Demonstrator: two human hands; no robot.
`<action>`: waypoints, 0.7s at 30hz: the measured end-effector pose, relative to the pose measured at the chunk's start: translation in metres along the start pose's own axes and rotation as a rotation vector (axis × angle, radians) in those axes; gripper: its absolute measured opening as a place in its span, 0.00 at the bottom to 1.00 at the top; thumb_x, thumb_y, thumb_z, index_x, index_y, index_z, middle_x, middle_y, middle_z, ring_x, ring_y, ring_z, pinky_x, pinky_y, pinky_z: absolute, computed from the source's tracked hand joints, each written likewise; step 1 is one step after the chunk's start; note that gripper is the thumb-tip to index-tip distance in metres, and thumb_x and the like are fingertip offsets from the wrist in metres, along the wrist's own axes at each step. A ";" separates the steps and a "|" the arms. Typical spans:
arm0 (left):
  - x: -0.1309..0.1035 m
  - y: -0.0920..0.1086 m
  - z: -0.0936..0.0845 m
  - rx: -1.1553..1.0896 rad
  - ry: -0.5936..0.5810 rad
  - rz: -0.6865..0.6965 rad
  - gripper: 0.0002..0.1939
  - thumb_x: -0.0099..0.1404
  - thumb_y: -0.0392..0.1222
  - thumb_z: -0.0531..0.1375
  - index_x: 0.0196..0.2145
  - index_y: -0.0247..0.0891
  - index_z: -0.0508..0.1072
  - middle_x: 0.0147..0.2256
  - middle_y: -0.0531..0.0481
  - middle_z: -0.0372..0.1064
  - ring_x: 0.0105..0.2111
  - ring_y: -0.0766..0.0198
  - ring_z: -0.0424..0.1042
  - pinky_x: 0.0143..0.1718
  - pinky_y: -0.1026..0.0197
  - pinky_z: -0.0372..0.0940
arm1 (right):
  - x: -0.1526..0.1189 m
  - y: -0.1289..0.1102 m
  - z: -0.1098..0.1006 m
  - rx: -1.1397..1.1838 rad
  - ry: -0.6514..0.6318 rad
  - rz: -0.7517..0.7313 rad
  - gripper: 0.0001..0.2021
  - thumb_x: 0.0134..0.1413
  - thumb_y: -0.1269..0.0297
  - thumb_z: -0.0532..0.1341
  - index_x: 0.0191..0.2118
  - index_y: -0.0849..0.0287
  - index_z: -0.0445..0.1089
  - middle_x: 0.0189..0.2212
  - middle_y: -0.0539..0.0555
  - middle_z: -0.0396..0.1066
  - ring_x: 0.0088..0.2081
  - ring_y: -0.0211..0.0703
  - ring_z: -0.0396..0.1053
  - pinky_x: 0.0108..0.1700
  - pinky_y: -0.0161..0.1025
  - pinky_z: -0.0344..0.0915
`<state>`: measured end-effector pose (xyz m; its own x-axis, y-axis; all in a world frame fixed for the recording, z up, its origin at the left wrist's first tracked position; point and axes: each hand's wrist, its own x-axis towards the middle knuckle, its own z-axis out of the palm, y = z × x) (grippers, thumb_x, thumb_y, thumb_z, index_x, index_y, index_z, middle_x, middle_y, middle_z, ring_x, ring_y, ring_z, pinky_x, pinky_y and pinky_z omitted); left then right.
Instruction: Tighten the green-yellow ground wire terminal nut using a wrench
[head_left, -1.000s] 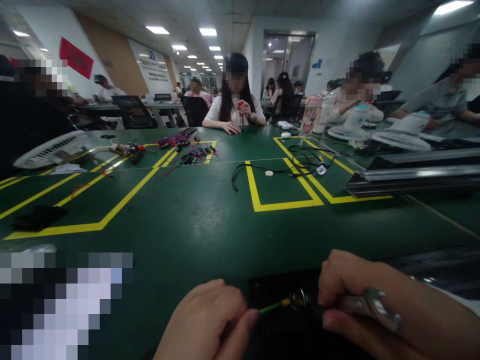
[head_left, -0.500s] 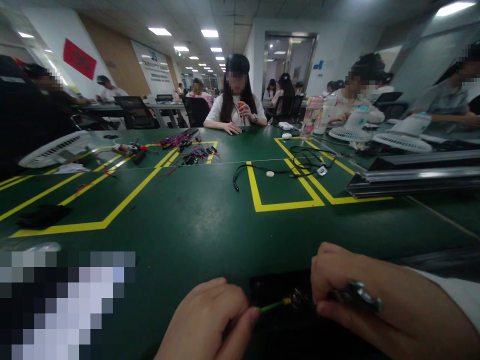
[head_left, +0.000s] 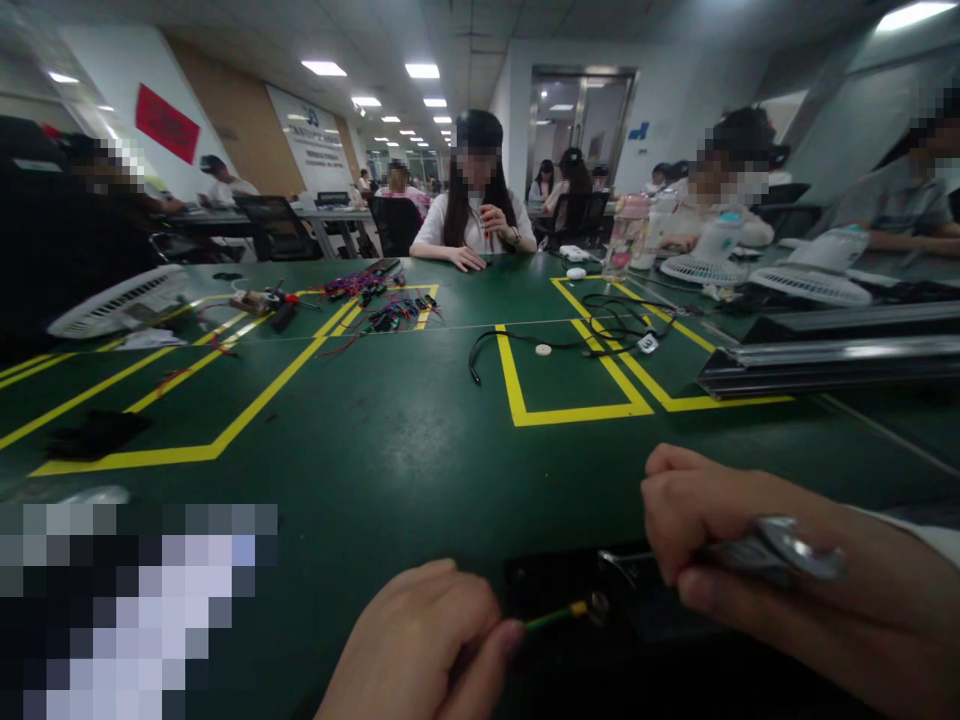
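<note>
My left hand (head_left: 427, 640), at the bottom centre, pinches a green and yellow wire (head_left: 551, 617). The wire's far end meets a small round metal part (head_left: 598, 607) over a black object (head_left: 525, 575) at the table's near edge. At the right, my right hand (head_left: 750, 560) is closed around a metal wrench (head_left: 787, 547). One end of the wrench sticks out to the left of my fingers, above and right of the round part and apart from it. The other end shows over my palm.
On the green table (head_left: 409, 440) lie tangled wires (head_left: 364, 285), a black cable (head_left: 517, 337), a white disc (head_left: 543, 350) and metal profiles (head_left: 840, 350) at the right. White fans (head_left: 112, 300) stand at both sides. A person (head_left: 476, 200) sits opposite.
My right hand has moved right and slightly up with the wrench, whose left end is now clear of the round metal part. My left hand has hardly moved and still pinches the wire.
</note>
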<state>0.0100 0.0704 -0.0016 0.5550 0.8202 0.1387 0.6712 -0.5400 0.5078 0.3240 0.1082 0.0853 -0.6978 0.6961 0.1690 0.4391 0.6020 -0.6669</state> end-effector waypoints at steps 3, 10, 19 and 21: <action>0.000 0.000 -0.001 0.002 0.000 -0.009 0.16 0.79 0.35 0.57 0.30 0.42 0.70 0.28 0.55 0.76 0.29 0.62 0.75 0.32 0.62 0.63 | -0.012 -0.005 0.012 0.013 0.102 0.144 0.13 0.82 0.53 0.59 0.40 0.47 0.69 0.34 0.45 0.71 0.32 0.43 0.68 0.34 0.40 0.65; 0.002 0.004 -0.002 0.032 0.024 -0.002 0.16 0.78 0.35 0.57 0.29 0.42 0.69 0.28 0.55 0.75 0.29 0.62 0.75 0.31 0.62 0.63 | -0.029 0.001 0.043 0.034 0.175 0.224 0.09 0.77 0.59 0.63 0.39 0.47 0.74 0.35 0.47 0.73 0.31 0.43 0.71 0.32 0.38 0.66; 0.003 0.007 -0.003 0.031 0.020 -0.014 0.18 0.79 0.35 0.56 0.29 0.42 0.69 0.28 0.54 0.75 0.29 0.61 0.75 0.32 0.62 0.63 | -0.024 -0.008 0.050 -0.019 0.234 0.304 0.08 0.71 0.64 0.64 0.36 0.48 0.73 0.32 0.46 0.75 0.30 0.43 0.72 0.32 0.39 0.64; 0.002 0.007 -0.003 0.030 0.011 -0.014 0.18 0.80 0.36 0.56 0.29 0.42 0.69 0.28 0.54 0.75 0.29 0.61 0.75 0.32 0.62 0.63 | -0.023 -0.012 0.048 -0.020 0.206 0.355 0.09 0.71 0.63 0.64 0.34 0.49 0.74 0.33 0.47 0.76 0.32 0.44 0.74 0.34 0.40 0.65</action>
<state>0.0144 0.0690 0.0049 0.5399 0.8297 0.1416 0.6933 -0.5338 0.4842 0.3074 0.0666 0.0545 -0.3736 0.9246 0.0743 0.6447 0.3164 -0.6958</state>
